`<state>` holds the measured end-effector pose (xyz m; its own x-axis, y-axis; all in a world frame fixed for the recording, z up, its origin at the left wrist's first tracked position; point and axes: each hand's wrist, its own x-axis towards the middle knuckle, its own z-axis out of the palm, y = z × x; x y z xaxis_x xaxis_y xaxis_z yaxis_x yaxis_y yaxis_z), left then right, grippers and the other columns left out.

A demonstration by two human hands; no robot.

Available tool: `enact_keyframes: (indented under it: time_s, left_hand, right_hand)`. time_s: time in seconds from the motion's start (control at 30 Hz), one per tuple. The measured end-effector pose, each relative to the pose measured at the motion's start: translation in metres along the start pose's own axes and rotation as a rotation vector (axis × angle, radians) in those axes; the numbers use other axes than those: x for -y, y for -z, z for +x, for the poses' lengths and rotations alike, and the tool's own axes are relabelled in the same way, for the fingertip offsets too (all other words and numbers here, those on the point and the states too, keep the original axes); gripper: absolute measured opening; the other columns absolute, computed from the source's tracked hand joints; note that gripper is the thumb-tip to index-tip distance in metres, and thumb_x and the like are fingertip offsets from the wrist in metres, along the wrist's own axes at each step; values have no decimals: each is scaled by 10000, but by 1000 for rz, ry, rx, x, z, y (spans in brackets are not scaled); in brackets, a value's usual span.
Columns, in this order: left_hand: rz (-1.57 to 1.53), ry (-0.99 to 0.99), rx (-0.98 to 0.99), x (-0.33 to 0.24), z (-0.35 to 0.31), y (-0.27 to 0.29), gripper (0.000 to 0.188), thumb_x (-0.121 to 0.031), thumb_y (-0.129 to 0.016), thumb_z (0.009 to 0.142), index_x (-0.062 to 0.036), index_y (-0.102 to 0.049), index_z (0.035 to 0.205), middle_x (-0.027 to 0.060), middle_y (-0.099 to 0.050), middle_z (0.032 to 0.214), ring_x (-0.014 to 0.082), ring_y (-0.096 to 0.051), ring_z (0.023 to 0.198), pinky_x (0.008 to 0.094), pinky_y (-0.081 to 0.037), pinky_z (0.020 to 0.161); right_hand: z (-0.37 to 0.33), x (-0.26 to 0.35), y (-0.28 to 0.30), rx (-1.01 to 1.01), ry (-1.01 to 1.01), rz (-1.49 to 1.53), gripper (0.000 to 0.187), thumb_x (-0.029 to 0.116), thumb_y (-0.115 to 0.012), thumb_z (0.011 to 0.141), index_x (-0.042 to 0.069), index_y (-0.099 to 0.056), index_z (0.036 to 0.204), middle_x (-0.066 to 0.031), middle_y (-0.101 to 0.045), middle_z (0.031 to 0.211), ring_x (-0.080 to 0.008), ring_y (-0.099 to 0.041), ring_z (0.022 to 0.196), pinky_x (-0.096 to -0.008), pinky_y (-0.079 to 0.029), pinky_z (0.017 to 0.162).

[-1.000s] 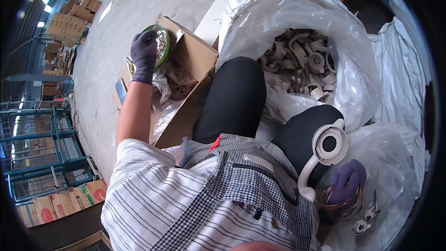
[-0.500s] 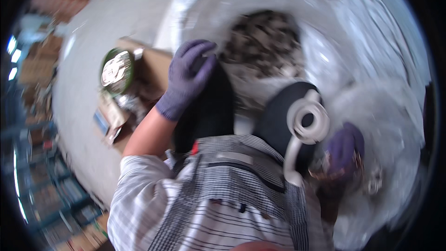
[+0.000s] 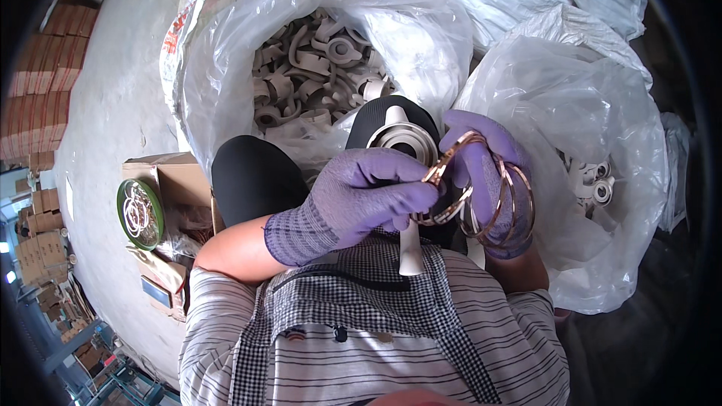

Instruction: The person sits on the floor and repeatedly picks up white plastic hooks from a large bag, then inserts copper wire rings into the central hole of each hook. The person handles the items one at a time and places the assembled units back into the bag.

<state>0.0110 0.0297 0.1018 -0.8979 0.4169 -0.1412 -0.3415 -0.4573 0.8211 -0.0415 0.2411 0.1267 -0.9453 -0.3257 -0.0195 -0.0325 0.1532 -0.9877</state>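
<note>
In front of the checked apron (image 3: 338,312), we saw the purple-gloved left hand (image 3: 365,192) pinching a bundle of copper-coloured rings (image 3: 450,155) between thumb and fingers. Several of those rings looped around the right hand (image 3: 487,180), whose fingers were bent; whether they also gripped the bundle, we could not tell. Just behind the hands, a pale ring-shaped part (image 3: 382,135) with a curved handle rested over the dark right knee (image 3: 367,114). Beyond the knees we found a big plastic-lined bag (image 3: 218,90) of greyish parts (image 3: 310,68), and to the right a clear bag (image 3: 594,267) holding a few pale pieces (image 3: 600,189). Leftward stood a cardboard box (image 3: 186,178) beside a green-rimmed dish (image 3: 160,219) (full of shiny loops, we noticed). Farther off, stacked cartons (image 3: 45,120) lined the grey floor (image 3: 109,98).
</note>
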Motion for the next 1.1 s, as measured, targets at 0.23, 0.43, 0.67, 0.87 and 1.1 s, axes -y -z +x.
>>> enact_keyframes:
  time_s: [0.23,0.43,0.67,0.87,1.1]
  left_hand:
    - [-26,-42,-131,5,-9,-1,188,-124,-649,1018,29,-689,1120,65,-709,869,66,-604,654,213,-499,600]
    - [136,-13,-203,-12,-12,-11,196,-163,-676,1005,11,-693,1094,29,-684,854,40,-564,669,194,-464,603]
    - [182,-91,-219,-8,-15,-4,216,-149,-587,1038,18,-661,1153,46,-685,852,41,-582,632,179,-487,577]
    - [46,-98,-171,1,-16,8,248,-163,-593,1028,33,-642,1173,64,-678,911,48,-564,646,182,-483,583]
    - [-12,25,-259,-6,-18,2,221,-147,-655,1000,2,-668,1162,55,-683,892,48,-571,653,183,-478,595]
  right_hand:
    - [3,-29,2,-52,342,-64,267,40,-630,969,-29,-641,1226,-108,-668,986,-144,-638,788,-256,-516,711]
    - [5,-36,1,-103,588,-130,218,-64,-664,891,-39,-627,1105,-173,-649,1061,-237,-672,874,-327,-562,786]
    - [-8,-44,12,-267,534,101,184,143,-495,1028,13,-607,1096,-156,-659,1046,-276,-655,890,-414,-573,806]
    - [-12,-45,29,14,162,1017,214,198,-421,1091,98,-599,1155,-77,-581,854,-108,-467,554,-286,-455,521]
    - [-28,-13,1,-77,-154,427,471,93,-527,983,52,-507,1451,-19,-587,754,-73,-481,563,-224,-429,525]
